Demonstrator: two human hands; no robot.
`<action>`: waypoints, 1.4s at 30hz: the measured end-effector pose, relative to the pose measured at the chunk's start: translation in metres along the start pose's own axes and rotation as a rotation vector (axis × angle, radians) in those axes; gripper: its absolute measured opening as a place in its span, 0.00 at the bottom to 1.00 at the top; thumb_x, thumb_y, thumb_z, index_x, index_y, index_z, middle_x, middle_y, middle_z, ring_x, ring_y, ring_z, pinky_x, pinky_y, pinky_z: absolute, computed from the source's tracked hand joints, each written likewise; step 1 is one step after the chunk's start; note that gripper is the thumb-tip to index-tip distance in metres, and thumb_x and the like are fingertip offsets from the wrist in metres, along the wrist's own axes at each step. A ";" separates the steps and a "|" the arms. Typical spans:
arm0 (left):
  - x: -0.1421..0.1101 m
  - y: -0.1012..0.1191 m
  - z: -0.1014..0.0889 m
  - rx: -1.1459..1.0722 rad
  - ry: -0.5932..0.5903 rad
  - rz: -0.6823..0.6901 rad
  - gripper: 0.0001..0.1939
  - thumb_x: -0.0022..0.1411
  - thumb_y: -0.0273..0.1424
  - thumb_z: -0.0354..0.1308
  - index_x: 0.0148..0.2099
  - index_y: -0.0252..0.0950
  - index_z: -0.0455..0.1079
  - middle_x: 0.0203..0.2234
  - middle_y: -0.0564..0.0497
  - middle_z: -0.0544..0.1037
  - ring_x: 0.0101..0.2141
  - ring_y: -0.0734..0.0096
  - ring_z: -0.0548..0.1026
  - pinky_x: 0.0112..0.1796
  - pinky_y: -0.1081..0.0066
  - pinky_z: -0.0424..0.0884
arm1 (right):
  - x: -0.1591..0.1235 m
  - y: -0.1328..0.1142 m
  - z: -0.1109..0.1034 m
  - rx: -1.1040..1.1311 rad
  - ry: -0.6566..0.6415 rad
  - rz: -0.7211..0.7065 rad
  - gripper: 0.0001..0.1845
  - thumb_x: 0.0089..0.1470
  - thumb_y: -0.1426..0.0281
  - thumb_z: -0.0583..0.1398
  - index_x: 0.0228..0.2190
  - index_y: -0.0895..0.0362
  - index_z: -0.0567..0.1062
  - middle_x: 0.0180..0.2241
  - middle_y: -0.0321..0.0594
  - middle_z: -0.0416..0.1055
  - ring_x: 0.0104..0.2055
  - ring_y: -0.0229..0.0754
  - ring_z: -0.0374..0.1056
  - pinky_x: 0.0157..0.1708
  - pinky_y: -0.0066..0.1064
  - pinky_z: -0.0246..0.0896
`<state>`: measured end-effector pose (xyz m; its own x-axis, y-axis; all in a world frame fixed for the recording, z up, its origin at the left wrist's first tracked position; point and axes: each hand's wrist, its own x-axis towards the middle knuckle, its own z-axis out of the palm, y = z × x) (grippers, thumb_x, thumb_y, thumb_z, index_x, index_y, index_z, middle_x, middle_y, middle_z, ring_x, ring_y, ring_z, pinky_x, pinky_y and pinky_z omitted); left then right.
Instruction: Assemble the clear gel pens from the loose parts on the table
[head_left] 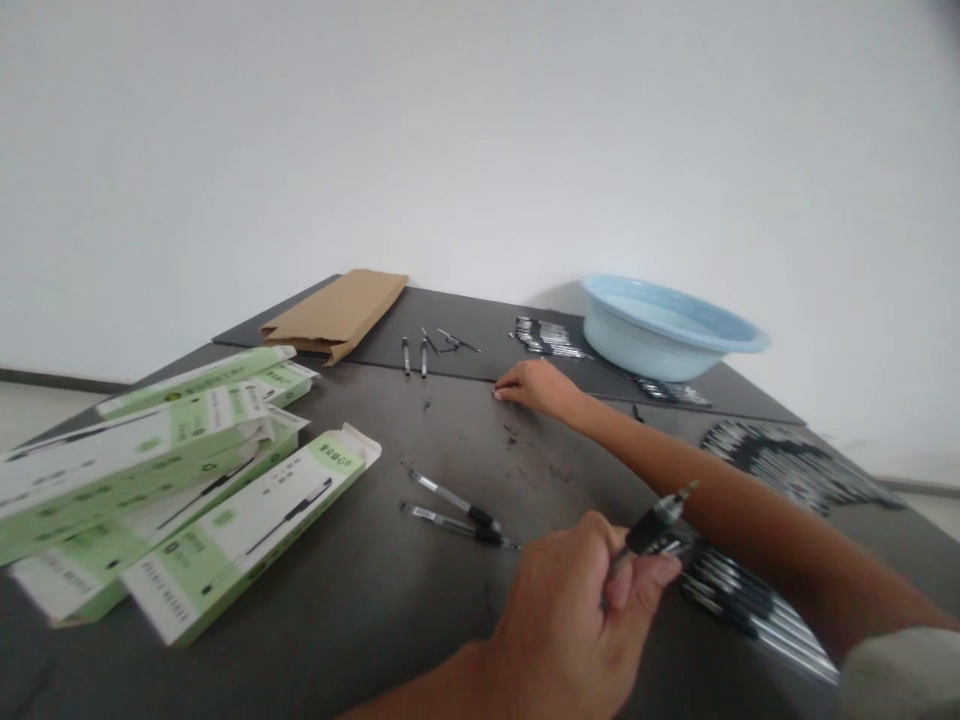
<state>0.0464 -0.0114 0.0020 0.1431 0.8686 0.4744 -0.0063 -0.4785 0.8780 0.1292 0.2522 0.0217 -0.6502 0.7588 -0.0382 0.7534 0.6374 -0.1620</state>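
My left hand [566,610] is in the foreground, closed around a gel pen [652,525] with a black grip, its pointed tip angled up to the right. Farther away, my right hand [540,387] reaches across from the right to the tabletop, thumb and fingers pinched together. A small dark bit shows at its fingertips, too small to name. Left of my left hand lie two clear pens [454,508] with black grips. Beyond my right hand's fingertips are two short pen parts [415,358] and several thin dark pieces [450,342].
Green-and-white pen boxes [255,530] are heaped at left, below a brown paper bag [341,308]. A light blue basin [660,330] stands back right. Rows of pens lie near it [547,338], at right [795,465] and under my right forearm [757,610]. Dark smudges mark the table [337,600].
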 end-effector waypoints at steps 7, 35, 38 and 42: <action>0.001 0.001 -0.001 0.010 -0.003 -0.053 0.21 0.75 0.38 0.60 0.32 0.43 0.53 0.30 0.47 0.86 0.34 0.61 0.87 0.38 0.69 0.82 | 0.018 0.000 -0.007 0.027 -0.067 -0.033 0.17 0.68 0.62 0.64 0.53 0.57 0.78 0.54 0.46 0.77 0.52 0.49 0.76 0.52 0.48 0.75; 0.003 0.003 0.001 -0.132 0.001 -0.185 0.19 0.77 0.34 0.58 0.33 0.42 0.54 0.39 0.45 0.88 0.41 0.62 0.88 0.43 0.66 0.83 | -0.241 -0.015 -0.059 0.798 0.188 0.189 0.27 0.69 0.46 0.56 0.49 0.55 0.81 0.25 0.34 0.66 0.23 0.36 0.62 0.23 0.28 0.57; 0.003 0.003 0.004 -0.154 -0.017 -0.209 0.20 0.76 0.32 0.59 0.32 0.42 0.53 0.38 0.46 0.88 0.40 0.64 0.88 0.43 0.67 0.83 | -0.262 -0.014 -0.055 1.028 0.264 0.313 0.25 0.62 0.45 0.64 0.42 0.55 0.82 0.18 0.28 0.60 0.20 0.33 0.54 0.20 0.26 0.48; 0.004 0.006 0.007 -0.108 -0.042 -0.250 0.22 0.75 0.30 0.59 0.31 0.43 0.52 0.36 0.50 0.88 0.39 0.67 0.87 0.43 0.70 0.81 | -0.264 -0.018 -0.041 1.384 0.417 0.256 0.18 0.53 0.53 0.74 0.36 0.53 0.84 0.25 0.32 0.72 0.18 0.27 0.51 0.18 0.23 0.43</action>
<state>0.0539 -0.0120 0.0084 0.1948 0.9508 0.2409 -0.0707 -0.2314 0.9703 0.2909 0.0460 0.0748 -0.2607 0.9649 0.0318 -0.0084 0.0307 -0.9995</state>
